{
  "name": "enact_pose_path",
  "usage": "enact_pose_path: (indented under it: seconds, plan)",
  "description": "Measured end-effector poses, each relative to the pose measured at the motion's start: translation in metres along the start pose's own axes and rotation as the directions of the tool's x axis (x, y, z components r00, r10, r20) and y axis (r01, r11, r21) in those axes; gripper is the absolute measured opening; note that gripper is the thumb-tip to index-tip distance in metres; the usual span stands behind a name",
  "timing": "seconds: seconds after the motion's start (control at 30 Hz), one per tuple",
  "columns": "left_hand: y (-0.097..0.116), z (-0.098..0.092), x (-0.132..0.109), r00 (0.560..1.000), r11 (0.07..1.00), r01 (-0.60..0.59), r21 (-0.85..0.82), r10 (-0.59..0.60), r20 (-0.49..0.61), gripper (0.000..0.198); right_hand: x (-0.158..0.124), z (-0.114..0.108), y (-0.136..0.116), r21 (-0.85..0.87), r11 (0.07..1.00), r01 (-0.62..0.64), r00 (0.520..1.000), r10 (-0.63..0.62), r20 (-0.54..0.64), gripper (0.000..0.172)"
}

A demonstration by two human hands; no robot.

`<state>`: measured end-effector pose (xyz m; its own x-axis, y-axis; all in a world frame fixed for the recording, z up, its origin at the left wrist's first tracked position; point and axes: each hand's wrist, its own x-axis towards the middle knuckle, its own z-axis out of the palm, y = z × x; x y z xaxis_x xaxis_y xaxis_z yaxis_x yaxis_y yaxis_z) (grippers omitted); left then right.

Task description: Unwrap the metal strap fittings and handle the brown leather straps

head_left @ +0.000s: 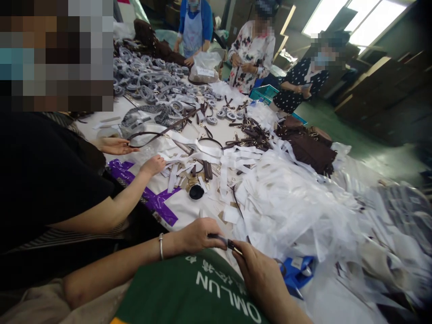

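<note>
Close up: left hand (199, 235) and right hand (258, 267) both pinching strap (225, 242) taut, beside white wrappers (286, 202).

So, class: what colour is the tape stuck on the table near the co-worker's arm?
Purple tape, seen clearly in the head view.

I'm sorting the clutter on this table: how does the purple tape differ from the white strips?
The purple tape is glossy purple; the white strips are matt white. The purple tape lies flat on the table in crossing bands near its edge; the white strips lie loose, overlapping in a heap further in. Both are long, narrow bands. The left hand and right hand touch neither.
</note>
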<state>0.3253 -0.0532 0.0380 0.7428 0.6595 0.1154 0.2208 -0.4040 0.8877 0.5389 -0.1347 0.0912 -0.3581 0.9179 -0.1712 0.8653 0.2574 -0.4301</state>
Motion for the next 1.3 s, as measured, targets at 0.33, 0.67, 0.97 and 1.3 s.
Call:
enact_pose_path:
  seconds: [0.33, 0.67, 0.97, 1.3]
  plan:
    - [0.010, 0.016, 0.025, 0.982, 0.983, -0.163, 0.086, 0.153, 0.111, 0.041, 0.002, -0.014, 0.012, 0.627, 0.671, -0.396, 0.907, 0.178, 0.382, 0.030]
    - [0.018, 0.024, 0.027, 0.984, 0.975, 0.126, -0.184, -0.100, 0.144, 0.032, 0.004, -0.014, 0.038, 0.350, 0.929, -0.121, 0.987, 0.076, 0.138, 0.019]
    - [0.011, 0.022, 0.030, 0.985, 0.974, -0.164, 0.154, 0.155, 0.070, 0.028, -0.005, -0.012, 0.039, 0.734, 0.470, -0.490, 0.860, 0.122, 0.496, 0.052]
    - [0.006, 0.026, 0.031, 0.967, 0.967, -0.239, 0.091, 0.229, 0.110, 0.042, 0.007, 0.001, 0.020, 0.771, 0.471, -0.429, 0.902, 0.268, 0.338, 0.034]
